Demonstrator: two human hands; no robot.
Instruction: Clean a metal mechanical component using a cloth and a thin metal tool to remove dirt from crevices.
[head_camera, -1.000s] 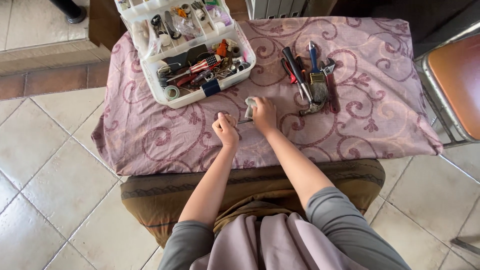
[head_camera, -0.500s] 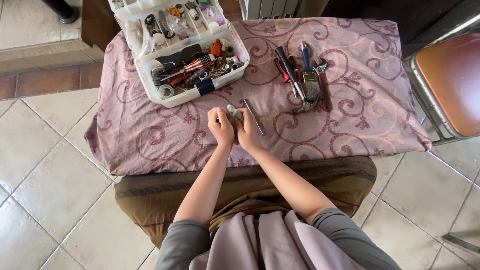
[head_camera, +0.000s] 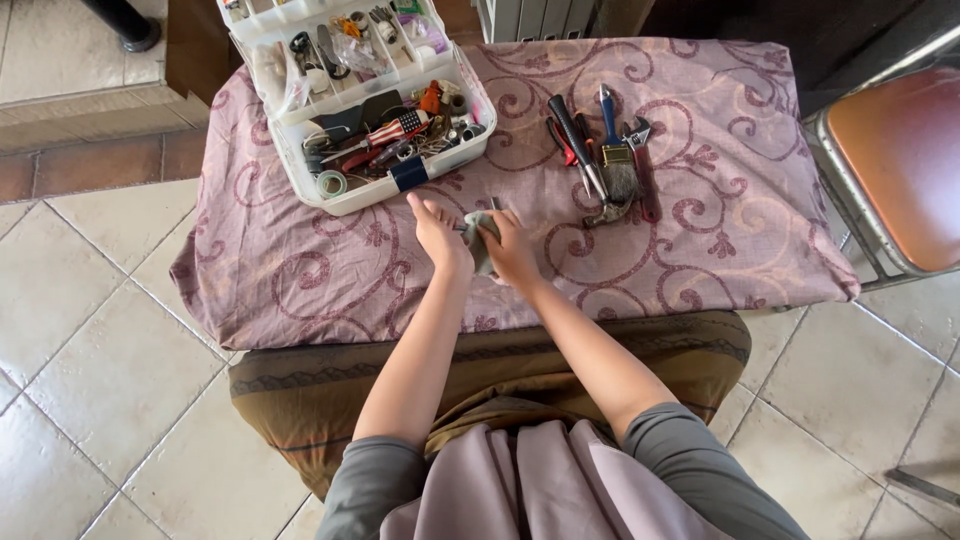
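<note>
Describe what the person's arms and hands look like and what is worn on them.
Both forearms are bare from above the elbow down. Grey sleeves are pushed up on the upper arms. The left hand and right hand wear no gloves; no rings, watch or bracelets can be made out.

You're in a home: a tiled floor (head_camera: 100, 350), a tabletop under a patterned purple cloth (head_camera: 700, 250), an open plastic toolbox (head_camera: 340, 195), and a padded metal chair (head_camera: 890, 170).
</note>
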